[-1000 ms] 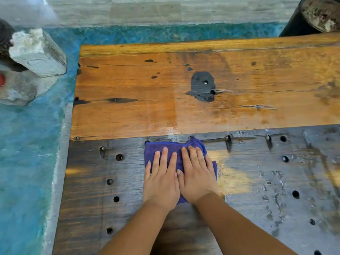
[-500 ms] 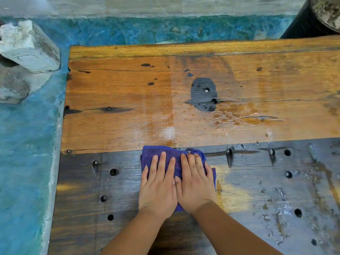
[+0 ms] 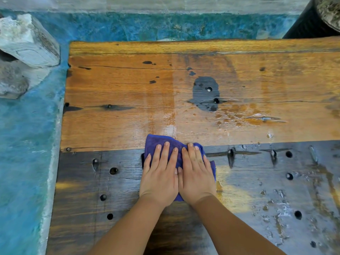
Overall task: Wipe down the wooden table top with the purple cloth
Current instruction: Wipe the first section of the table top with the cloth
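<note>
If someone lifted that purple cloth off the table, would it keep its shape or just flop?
The purple cloth would probably flop: its far edge already lies rumpled and uneven. It looks thin, so likely light, perhaps damp and a bit heavier, since the table top shines wet nearby. Pressed flat under the left hand and right hand, it should slide readily.

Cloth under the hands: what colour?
Purple-blue, plain, no pattern. The cloth shows in the head view, pressed flat under both hands.
</note>
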The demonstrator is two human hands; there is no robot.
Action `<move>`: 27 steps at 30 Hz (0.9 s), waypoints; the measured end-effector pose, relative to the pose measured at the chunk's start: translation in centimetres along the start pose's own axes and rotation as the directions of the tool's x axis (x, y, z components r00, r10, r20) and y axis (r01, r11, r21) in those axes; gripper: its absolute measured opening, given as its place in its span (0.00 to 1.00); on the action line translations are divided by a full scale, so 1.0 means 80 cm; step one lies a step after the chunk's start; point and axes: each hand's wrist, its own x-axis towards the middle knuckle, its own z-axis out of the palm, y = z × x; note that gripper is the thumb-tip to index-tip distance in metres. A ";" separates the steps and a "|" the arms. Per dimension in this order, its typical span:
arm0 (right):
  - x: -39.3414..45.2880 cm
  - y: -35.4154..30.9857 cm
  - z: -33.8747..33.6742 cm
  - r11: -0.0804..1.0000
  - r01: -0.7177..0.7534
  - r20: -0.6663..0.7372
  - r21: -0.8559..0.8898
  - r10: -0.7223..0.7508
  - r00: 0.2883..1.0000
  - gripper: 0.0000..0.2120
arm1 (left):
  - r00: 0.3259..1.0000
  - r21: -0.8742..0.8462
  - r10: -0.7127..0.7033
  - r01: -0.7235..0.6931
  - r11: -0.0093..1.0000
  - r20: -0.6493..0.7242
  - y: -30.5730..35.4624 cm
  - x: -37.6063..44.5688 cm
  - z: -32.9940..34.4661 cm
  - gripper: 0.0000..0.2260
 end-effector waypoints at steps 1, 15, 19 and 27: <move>0.009 0.000 -0.001 1.000 0.010 0.000 -0.003 -0.010 1.000 0.29 | 1.000 0.002 -0.009 0.009 1.000 -0.004 -0.001 0.005 0.000 0.26; 0.160 0.009 -0.052 0.986 0.138 -0.037 -0.098 -0.142 0.989 0.31 | 0.981 -0.019 -0.097 0.095 0.995 -0.169 -0.018 0.132 -0.041 0.26; 0.227 0.012 -0.070 0.983 0.161 -0.100 -0.083 -0.169 0.980 0.30 | 0.970 -0.037 -0.108 0.103 0.994 -0.216 -0.029 0.197 -0.058 0.26; 0.359 0.016 -0.103 0.982 0.156 -0.235 -0.106 -0.177 0.956 0.29 | 0.944 0.002 -0.072 0.076 0.997 -0.322 -0.054 0.332 -0.102 0.26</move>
